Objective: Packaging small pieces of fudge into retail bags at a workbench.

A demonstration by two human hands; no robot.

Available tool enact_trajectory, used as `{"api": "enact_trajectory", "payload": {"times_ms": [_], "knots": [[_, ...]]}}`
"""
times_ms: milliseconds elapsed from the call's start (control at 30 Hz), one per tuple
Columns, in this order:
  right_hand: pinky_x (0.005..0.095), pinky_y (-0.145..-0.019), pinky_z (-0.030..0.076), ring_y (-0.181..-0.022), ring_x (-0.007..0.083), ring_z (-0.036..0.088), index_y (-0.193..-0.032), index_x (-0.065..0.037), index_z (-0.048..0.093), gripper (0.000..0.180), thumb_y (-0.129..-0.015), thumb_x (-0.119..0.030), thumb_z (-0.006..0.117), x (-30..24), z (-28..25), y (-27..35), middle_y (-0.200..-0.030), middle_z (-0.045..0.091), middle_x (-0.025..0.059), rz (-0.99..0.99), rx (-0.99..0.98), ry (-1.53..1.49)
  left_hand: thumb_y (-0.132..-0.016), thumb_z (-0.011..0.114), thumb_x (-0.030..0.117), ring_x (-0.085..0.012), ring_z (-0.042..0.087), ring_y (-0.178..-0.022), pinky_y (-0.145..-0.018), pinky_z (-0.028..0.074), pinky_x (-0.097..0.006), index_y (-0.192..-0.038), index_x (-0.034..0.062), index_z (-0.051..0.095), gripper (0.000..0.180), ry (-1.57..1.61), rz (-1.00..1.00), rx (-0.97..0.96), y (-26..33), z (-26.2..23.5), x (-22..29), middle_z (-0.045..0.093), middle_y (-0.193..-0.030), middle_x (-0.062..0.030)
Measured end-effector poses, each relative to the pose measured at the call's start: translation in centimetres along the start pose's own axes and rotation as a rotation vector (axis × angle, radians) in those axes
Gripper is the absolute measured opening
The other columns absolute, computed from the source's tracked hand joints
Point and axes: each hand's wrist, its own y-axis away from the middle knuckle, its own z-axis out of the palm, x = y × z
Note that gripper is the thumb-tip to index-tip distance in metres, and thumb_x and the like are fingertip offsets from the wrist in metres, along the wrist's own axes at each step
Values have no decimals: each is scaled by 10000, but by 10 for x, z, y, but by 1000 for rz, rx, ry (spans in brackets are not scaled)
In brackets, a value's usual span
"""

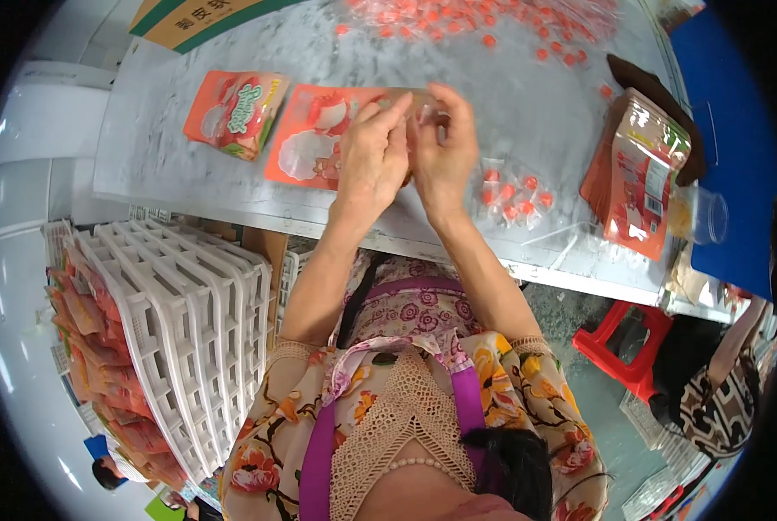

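Note:
A flat red-orange printed pouch (306,156) lies on the grey marbled table, its open-looking end between my hands. My left hand (371,156) rests over its right part, with fingers closed at that end. From the other side my right hand (447,152) grips the same end, thumb and forefinger curved around it. What lies inside the pouch is hidden by my fingers. Just right of my right hand is a small group of clear-wrapped red candies (517,195). A filled pouch (237,113) of the same kind lies to the left.
Many wrapped red candies (489,41) are strewn at the far side. At right sit a stack of pouches (645,174) and a clear plastic cup (710,215). A cardboard box (202,19) stands far left. White crates (180,321) are stacked below left; a red stool (623,347) stands below right.

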Motion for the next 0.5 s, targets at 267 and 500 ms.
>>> {"api": "enact_trajectory", "payload": {"times_ms": [267, 500], "knots": [[383, -964, 427, -1161, 310, 518, -1163, -57, 597, 380, -790, 11, 631, -29, -43, -6, -1269, 570, 130, -403, -176, 219, -891, 537, 44, -309, 651, -810, -733, 509, -360, -1133, 58, 683, 284, -58, -83, 6, -13, -33, 0, 654, -920, -175], [537, -1076, 271, -1288, 410, 397, -1356, -155, 531, 776, -705, -508, 764, 13, -157, 27, -1460, 400, 171, -270, -384, 1050, -915, 556, 94, -101, 574, -782, -727, 451, -240, -1182, 69, 675, 293, 69, -53, 183, -27, -77, -2, 664, -919, -47]]}}
